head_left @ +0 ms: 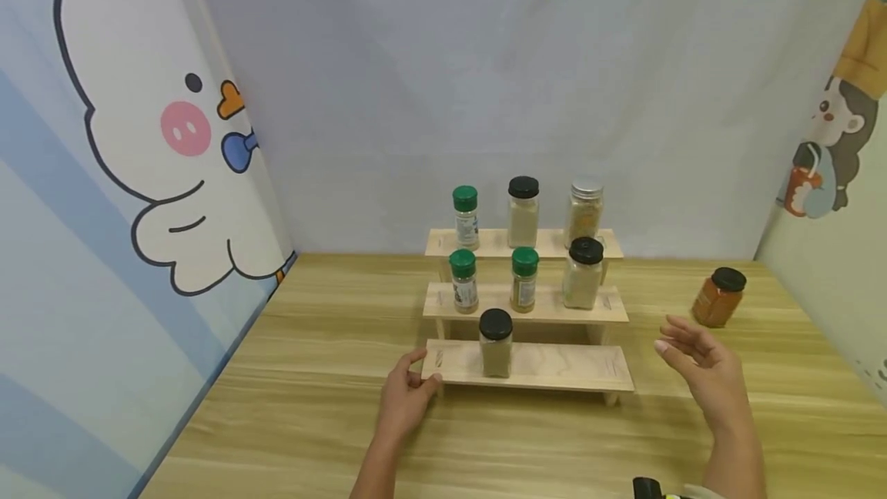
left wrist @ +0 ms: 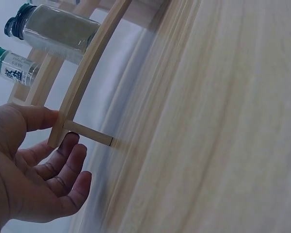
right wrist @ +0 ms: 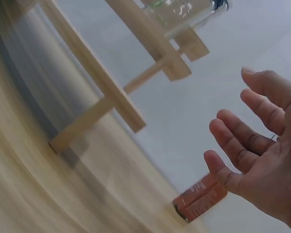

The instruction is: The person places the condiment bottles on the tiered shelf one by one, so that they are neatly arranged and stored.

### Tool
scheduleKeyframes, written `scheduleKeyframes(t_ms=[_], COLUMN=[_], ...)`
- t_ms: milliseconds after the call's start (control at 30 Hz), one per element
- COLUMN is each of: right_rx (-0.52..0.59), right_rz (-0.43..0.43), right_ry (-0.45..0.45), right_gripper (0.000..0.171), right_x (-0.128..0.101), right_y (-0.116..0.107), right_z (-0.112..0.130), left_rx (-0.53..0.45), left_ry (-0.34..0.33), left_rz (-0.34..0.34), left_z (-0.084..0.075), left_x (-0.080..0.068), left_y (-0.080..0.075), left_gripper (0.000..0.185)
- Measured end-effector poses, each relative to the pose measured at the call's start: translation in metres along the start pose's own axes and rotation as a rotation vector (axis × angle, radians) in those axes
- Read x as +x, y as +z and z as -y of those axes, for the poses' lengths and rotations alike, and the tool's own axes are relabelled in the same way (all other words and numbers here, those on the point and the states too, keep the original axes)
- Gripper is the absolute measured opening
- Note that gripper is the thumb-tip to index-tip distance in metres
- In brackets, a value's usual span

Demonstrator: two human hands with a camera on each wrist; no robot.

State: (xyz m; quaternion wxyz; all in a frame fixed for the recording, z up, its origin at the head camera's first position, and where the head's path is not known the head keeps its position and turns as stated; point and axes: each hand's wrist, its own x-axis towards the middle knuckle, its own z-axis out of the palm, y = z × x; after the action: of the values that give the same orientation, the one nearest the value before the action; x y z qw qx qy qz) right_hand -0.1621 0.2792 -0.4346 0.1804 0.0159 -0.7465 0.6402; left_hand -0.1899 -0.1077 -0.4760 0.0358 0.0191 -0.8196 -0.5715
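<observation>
A three-step wooden spice rack (head_left: 554, 364) stands mid-table with several jars on it. My left hand (head_left: 419, 376) holds the left end of its lowest step, thumb on top and fingers at the front edge. The left wrist view shows the step's end (left wrist: 58, 136) between my thumb and index finger. One black-lidded jar (head_left: 496, 343) stands on that step. To the right of the rack my right hand (head_left: 675, 337) hovers with fingers spread and nothing in it. Beyond it stands an orange jar (head_left: 718, 297) with a black lid, also lying past my fingers (right wrist: 228, 133) as the orange jar (right wrist: 200, 201).
The middle step carries two green-lidded jars (head_left: 463, 281) and a black-lidded jar (head_left: 584, 274). Three more jars stand on the top step (head_left: 485, 243). Fabric walls close off the table (head_left: 312, 422) at the back and on both sides.
</observation>
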Motion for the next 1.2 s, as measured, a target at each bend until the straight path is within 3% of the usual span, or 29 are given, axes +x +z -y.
scheduleKeyframes(t_ms=[133, 400, 733, 867, 1033, 1200], right_rx=[-0.020, 0.075, 0.192, 0.203, 0.112, -0.042], right_rz=[-0.125, -0.433, -0.711, -0.763, -0.800, -0.725], right_ry=[0.048, 0.222, 0.180, 0.177, 0.211, 0.269], right_gripper=[0.040, 0.037, 0.039, 0.044, 0.055, 0.067], right_x=[0.001, 0.018, 0.050, 0.062, 0.075, 0.084], right_y=[-0.009, -0.018, -0.022, -0.022, -0.026, -0.031], right_z=[-0.004, -0.011, -0.031, -0.042, -0.050, -0.055], left_rx=[-0.006, 0.012, 0.003, -0.001, -0.006, 0.001], left_ry=[0.000, -0.006, 0.020, 0.025, 0.025, 0.027], left_rz=[0.007, -0.011, 0.000, 0.009, 0.024, 0.025], left_z=[0.000, 0.002, 0.000, 0.000, 0.001, 0.001], left_x=[0.000, 0.002, 0.002, 0.004, 0.005, 0.004], left_y=[0.000, 0.000, 0.000, -0.001, -0.001, -0.002], left_gripper=[0.047, 0.047, 0.048, 0.048, 0.049, 0.049])
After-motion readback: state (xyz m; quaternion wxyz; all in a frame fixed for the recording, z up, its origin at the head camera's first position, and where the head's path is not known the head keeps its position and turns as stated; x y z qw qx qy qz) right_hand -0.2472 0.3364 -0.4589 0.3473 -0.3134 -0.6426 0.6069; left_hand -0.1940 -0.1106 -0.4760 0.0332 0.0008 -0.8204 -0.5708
